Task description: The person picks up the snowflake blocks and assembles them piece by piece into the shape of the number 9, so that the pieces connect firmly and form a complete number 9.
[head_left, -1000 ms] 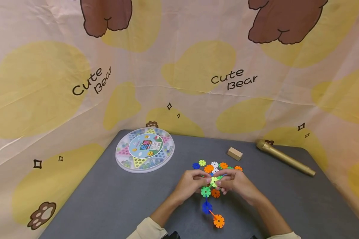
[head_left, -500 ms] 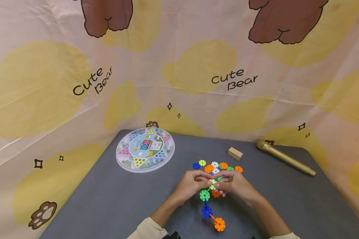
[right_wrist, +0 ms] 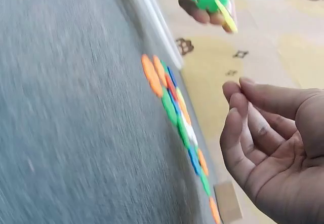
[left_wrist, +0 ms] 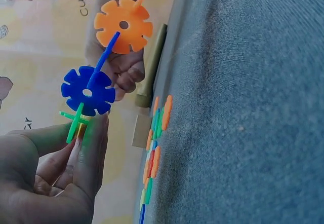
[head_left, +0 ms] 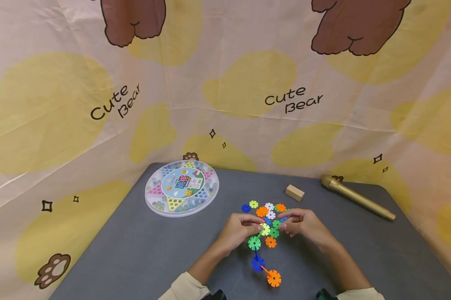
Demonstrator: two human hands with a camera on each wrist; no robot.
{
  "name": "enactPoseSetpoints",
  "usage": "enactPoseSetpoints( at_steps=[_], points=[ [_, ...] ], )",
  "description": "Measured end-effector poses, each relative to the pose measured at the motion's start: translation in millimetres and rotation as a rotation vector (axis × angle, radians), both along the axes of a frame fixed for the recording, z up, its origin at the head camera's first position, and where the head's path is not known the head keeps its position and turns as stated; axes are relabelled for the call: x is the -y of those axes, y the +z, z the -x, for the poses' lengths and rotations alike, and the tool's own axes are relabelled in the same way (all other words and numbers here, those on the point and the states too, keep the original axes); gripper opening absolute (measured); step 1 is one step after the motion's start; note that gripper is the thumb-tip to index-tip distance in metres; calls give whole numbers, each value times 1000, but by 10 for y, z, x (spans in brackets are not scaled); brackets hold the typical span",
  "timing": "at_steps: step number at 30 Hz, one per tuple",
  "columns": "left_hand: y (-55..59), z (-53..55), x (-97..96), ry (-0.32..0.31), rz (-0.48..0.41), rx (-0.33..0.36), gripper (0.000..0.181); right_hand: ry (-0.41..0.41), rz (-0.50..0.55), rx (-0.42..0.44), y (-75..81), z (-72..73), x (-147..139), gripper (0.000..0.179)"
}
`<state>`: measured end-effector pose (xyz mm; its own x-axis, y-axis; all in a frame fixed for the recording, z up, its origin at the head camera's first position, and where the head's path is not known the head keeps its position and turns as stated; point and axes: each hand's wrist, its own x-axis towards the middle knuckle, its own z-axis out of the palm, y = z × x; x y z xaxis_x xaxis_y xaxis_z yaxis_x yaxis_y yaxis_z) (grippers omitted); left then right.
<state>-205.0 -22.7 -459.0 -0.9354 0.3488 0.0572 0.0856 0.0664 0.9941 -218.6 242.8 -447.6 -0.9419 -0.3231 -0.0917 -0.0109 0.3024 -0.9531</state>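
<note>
My left hand (head_left: 237, 231) pinches a yellow-green snowflake disc (head_left: 265, 226) between thumb and fingers. From that disc hangs a linked chain: a green disc (head_left: 251, 243), a blue disc (head_left: 255, 264) and an orange disc (head_left: 277, 281) toward me, with slotted discs set edge-on between them. In the left wrist view the chain's blue disc (left_wrist: 73, 89) and orange disc (left_wrist: 109, 24) rise above the hand. To the right of the chain, my right hand (head_left: 307, 227) is held apart from it. Its fingers (right_wrist: 235, 127) are loosely curled near the thumb, with nothing between them.
Several loose snowflake discs (head_left: 262, 211) lie spread on the grey table (head_left: 165, 254) beyond and below the hands. A wooden block (head_left: 295, 193) and a gold microphone (head_left: 360, 199) lie farther back. A round Chinese checkers box (head_left: 182, 210) lies back left, before a printed curtain (head_left: 232, 83).
My right hand has let go of the yellow-green disc and moved away to the right. The chain has shifted slightly left, still held by the left hand.
</note>
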Motion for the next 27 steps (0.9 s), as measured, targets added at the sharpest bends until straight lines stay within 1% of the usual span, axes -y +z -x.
enactPoseSetpoints(
  at_steps=[8, 12, 18, 22, 27],
  points=[
    [24, -10, 0, -27, -18, 10, 22, -101, -69, -39, -49, 105, -234, 39],
    [37, -31, -4, -27, -26, 14, 23, -129, -111, -72, -80, 166, -340, 38],
    [43, -49, -14, -20, -16, 17, 22, -121, -129, -114, -71, 253, -482, 37],
    [42, -54, -25, -27, -13, 25, 22, -126, -178, -134, -78, 313, -558, 36],
    [39, -47, -26, -29, -13, 26, 22, -128, -230, -139, -123, 371, -597, 38]
  ],
)
